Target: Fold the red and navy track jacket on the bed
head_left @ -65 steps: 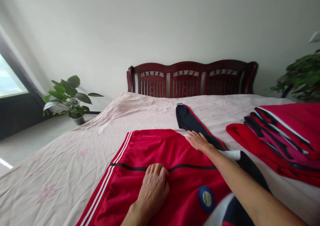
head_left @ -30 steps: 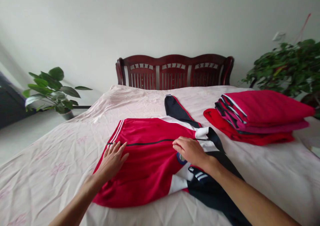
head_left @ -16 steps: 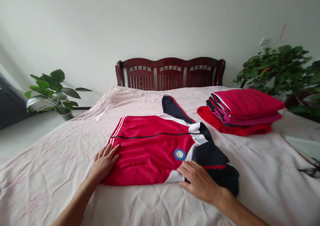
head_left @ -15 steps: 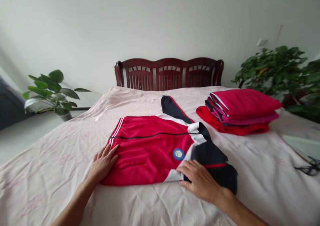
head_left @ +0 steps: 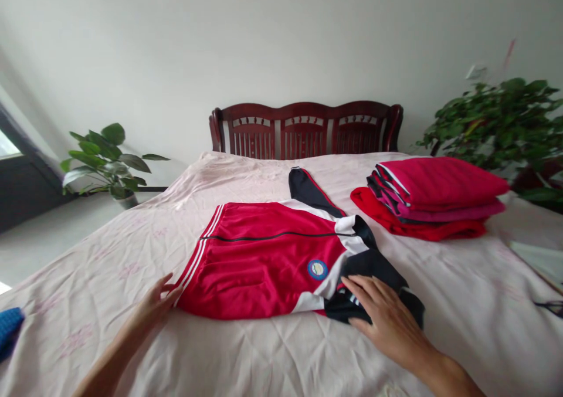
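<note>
A red, white and dark navy zip-up tracksuit jacket (head_left: pixel 259 268) lies front up on the bed, its striped hem to the left and white collar to the right. My left hand (head_left: pixel 159 298) is at the near corner of the hem, fingers apart, fingertips touching the edge. Over the near dark sleeve (head_left: pixel 373 268), folded across the shoulder, rests my right hand (head_left: pixel 391 321) with its fingers stretched out. The sleeve's cuff is partly under those fingers. The other sleeve (head_left: pixel 310 189) points away toward the headboard.
A stack of folded red and pink clothes (head_left: pixel 444 189) sits right of the jacket on the pale floral bedsheet (head_left: pixel 246 356). Behind stands a dark wooden headboard (head_left: pixel 303 112). Potted plants (head_left: pixel 109 156) flank the bed. Blue fabric (head_left: pixel 9 329) shows at the left edge.
My left hand has slid off the jacket's front toward me to the hem's near corner. My right hand has shifted right onto the dark sleeve, and the view has turned slightly left.
</note>
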`<state>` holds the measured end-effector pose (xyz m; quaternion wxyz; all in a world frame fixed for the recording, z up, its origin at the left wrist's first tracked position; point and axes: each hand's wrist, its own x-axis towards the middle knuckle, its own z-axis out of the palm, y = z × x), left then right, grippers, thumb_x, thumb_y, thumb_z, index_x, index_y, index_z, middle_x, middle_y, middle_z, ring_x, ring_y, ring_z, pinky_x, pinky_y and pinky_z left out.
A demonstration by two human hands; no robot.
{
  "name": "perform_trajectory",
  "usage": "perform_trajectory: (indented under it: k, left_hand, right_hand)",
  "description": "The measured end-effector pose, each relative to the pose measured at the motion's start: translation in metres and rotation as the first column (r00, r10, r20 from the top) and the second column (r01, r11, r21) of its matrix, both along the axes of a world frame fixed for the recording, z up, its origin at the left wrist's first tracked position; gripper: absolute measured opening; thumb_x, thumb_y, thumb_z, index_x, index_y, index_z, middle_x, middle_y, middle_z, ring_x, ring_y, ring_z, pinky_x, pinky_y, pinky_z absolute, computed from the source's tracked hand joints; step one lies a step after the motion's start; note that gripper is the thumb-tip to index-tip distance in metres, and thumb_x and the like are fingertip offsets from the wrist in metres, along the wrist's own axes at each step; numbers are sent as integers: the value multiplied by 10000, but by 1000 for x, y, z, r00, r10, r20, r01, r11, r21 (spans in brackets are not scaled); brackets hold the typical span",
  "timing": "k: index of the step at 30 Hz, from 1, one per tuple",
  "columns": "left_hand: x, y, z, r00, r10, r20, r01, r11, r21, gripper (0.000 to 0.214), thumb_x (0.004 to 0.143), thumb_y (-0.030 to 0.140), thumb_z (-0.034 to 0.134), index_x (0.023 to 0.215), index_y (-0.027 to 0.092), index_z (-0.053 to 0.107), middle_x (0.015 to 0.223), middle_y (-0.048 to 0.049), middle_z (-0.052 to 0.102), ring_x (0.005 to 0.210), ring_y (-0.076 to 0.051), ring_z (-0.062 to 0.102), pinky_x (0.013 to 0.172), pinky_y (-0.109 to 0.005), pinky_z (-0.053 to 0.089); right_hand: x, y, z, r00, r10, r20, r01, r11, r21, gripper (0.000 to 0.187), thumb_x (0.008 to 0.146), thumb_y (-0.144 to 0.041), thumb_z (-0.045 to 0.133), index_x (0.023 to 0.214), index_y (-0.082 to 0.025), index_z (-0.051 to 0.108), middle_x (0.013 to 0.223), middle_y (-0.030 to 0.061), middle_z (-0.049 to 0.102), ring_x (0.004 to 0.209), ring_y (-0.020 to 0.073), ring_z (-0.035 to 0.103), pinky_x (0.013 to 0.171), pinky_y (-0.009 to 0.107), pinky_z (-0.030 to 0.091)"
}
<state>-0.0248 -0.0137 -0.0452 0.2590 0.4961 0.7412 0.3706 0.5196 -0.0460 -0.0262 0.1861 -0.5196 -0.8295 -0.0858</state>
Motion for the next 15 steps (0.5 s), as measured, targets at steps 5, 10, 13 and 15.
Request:
perform_trajectory:
  k: [5,10,13,15]
  left_hand:
    - [10,-27,30,874,-66,481,148,980,-134,730,665,556,798,1270,190,614,896,-28,707,678,-123,618,588,-218,488]
    - [26,-18,14,900,-72,430,50,997,62,865,543,593,834,1268,190,586,789,-3,689,652,-158,629,586,-252,487]
    - [20,-3,1,960,-123,250,107,991,77,746,556,658,782,1085,146,662,631,37,601,559,-138,556,516,-237,410]
    - [12,5,0,988,-116,106,110,992,64,653,595,706,720,936,149,689,549,60,526,511,-125,499,488,-232,355]
  right_hand:
    - [-49,0,5,963,266,42,-266,964,0,671,833,-74,555,1458,-292,444,1345,48,605,1280,243,516,1128,464,383]
    - [-89,21,4,971,235,38,-231,969,-84,484,885,-52,481,1319,-238,586,1010,57,706,960,224,643,921,406,494]
    - [-93,37,5,989,124,-79,-135,979,-152,398,905,-91,483,1256,-230,608,967,50,724,921,215,670,822,339,497]
    - [-91,46,4,975,70,-212,-111,976,-187,314,934,-155,482,1215,-230,601,990,43,725,898,197,683,774,306,494]
